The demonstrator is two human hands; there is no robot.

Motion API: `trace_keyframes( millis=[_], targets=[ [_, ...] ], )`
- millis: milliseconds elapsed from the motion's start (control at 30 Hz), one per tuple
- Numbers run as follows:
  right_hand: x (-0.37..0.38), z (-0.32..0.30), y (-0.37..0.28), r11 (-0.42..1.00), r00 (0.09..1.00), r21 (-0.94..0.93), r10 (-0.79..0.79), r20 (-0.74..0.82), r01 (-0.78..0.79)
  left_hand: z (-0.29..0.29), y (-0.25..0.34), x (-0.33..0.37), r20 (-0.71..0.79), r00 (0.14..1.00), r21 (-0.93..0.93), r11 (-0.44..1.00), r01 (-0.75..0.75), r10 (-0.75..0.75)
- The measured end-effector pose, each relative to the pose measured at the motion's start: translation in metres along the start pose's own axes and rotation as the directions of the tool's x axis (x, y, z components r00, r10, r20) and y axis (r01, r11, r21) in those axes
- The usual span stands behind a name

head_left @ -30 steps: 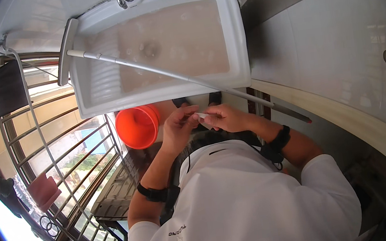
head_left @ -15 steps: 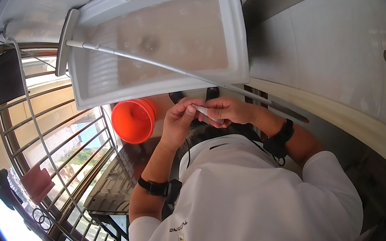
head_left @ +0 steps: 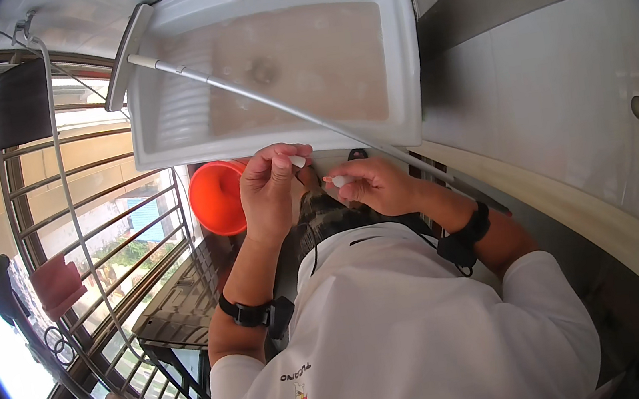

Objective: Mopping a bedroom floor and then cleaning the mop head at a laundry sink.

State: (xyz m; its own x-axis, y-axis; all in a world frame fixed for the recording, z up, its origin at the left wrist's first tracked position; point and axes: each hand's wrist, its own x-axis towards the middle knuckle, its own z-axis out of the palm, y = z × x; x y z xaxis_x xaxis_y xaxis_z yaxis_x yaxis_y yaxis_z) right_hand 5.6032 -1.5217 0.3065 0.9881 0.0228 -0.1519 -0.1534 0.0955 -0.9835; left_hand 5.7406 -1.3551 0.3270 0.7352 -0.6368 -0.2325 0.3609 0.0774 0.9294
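A small white cap-like piece [head_left: 297, 160] is pinched between the thumb and fingers of my left hand [head_left: 271, 183], raised in front of the sink's near rim. My right hand [head_left: 379, 185], a little lower and to the right, closes round a small white tube [head_left: 341, 181]. Its pale end shows at the fingertips, while my fingers hide most of its body. A short gap separates the two pieces. Both hands hover above my lap and legs, touching neither the sink nor the bucket.
A white sink [head_left: 280, 142] holds cloudy brownish water. Across it lies a long-handled squeegee mop [head_left: 266, 103], its handle slanting down to the right behind my right hand. An orange bucket [head_left: 216, 201] stands below at the left. Window bars [head_left: 83, 182] run along the left side.
My hands have moved apart: the left went up and left with the white cap-like piece, while the right keeps the tube. Earlier both hands met on the tube. The view has shifted slightly.
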Motion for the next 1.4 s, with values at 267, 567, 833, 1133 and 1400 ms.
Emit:
trace_keyframes(
  millis=[267,567,833,1133,1400],
  targets=[
    [0.007,0.003,-0.024,0.897,0.986,0.417,0.101,0.130,-0.147,0.000,0.011,-0.005,0.168,0.949,-0.386,0.868,0.313,-0.267],
    [0.007,0.001,-0.027,0.747,0.939,0.579,0.188,0.287,-0.326,0.001,0.014,-0.007,0.259,0.966,0.120,0.993,-0.013,-0.018],
    [0.012,0.004,-0.047,0.643,0.902,0.654,0.146,0.407,-0.399,-0.001,0.019,-0.010,0.336,0.942,-0.243,0.966,0.093,-0.006],
    [0.010,0.007,-0.065,0.775,0.930,0.546,0.142,0.339,-0.317,0.005,0.030,-0.019,0.226,0.974,-0.214,0.977,0.015,0.035],
    [0.002,-0.002,-0.088,0.875,0.963,0.432,0.120,0.243,-0.218,0.011,0.056,-0.015,0.240,0.957,-0.729,0.620,0.288,-0.163]
  ],
)
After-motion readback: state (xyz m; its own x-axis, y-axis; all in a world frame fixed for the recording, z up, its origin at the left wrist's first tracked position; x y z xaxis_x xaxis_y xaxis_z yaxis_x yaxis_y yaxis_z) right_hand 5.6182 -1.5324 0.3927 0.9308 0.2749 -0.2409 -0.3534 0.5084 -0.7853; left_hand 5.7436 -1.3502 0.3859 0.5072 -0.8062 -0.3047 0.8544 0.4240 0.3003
